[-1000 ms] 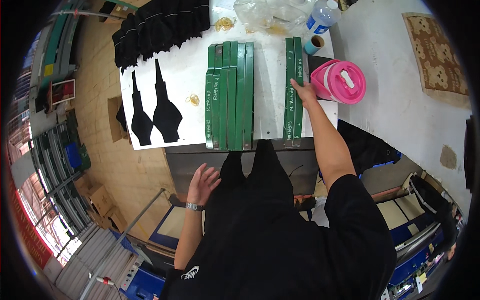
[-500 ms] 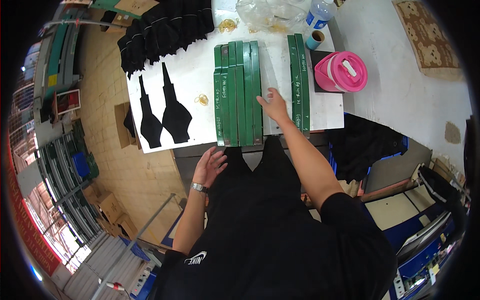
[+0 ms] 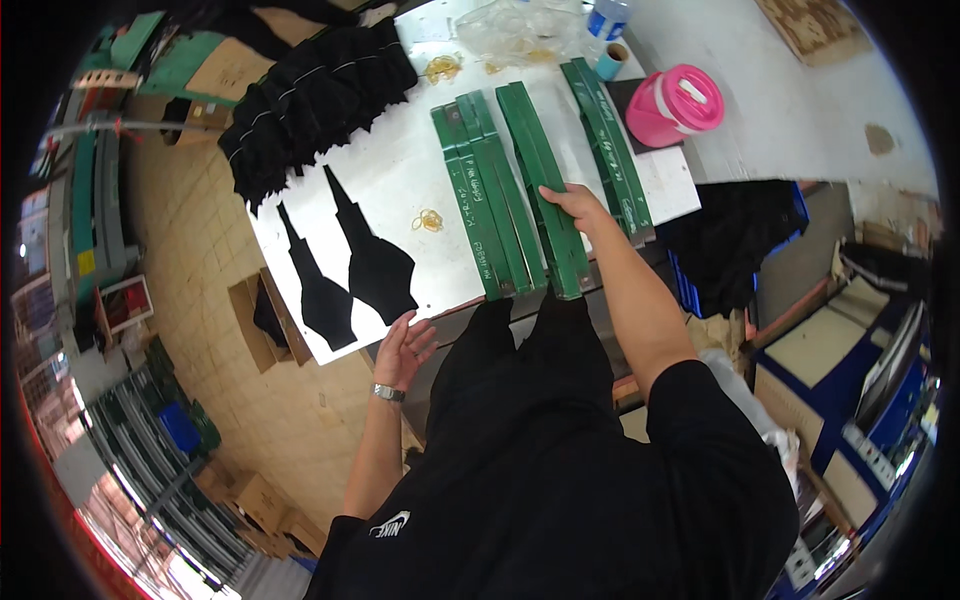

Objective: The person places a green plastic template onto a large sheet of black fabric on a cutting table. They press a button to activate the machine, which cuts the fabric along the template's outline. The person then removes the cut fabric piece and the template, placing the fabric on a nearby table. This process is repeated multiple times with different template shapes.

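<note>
My right hand (image 3: 578, 207) lies flat, fingers spread, palm down on the rightmost green bar (image 3: 545, 185) of the middle group, gripping nothing. That bar's near end sits just at the table edge (image 3: 440, 312), w/ my black apron right below. Bare white tabletop shows btw this group and the pair of green bars (image 3: 610, 150) to the right. My left hand (image 3: 403, 350) is open, fingertips at the table edge, beside the two black fabric cutouts (image 3: 350, 270). Bars are long, flat, hard-looking; cutouts are thin, matte, pointed. Farther out: a stack of black fabric pieces (image 3: 310, 90), rubber bands (image 3: 430, 220), a pink round container (image 3: 678, 103).
</note>
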The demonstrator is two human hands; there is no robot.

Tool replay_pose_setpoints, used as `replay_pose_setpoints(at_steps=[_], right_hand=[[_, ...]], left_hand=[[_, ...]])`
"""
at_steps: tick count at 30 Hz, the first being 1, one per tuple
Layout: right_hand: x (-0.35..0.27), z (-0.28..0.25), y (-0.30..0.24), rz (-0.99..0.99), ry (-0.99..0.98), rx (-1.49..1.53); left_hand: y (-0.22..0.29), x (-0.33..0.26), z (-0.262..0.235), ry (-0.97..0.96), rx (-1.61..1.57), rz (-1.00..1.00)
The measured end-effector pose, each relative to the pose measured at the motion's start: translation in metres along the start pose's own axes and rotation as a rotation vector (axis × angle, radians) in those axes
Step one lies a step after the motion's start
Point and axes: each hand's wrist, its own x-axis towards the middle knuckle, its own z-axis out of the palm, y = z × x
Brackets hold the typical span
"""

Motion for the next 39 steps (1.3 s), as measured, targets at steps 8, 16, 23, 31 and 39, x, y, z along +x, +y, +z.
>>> replay_pose_setpoints(at_steps=[8, 16, 23, 31, 39], right_hand=[[-0.247, -0.015, 0.041, -0.224, 0.119, 0.050], [-0.509, 0.006, 0.182, -0.137, 0.649, 0.104], [-0.669, 0.066, 0.355, -0.063, 0.942, 0.373], [-0.763, 0.130, 0.502, 0.012, 1.139, 0.795], [-0.770, 0.135, 0.571, 0.005, 1.188, 0.899]], left_hand=[[0.057, 0.063, 0.019, -0.273, 0.318, -0.096], [0.016, 0.101, 0.170, -0.704, 0.804, -0.249], [-0.130, 0.030, 0.298, -1.020, 1.290, -0.321], [-0.387, -0.162, 0.336, -1.512, 1.817, -0.266], [-0.543, -0.261, 0.359, -2.678, 1.556, 1.204]])
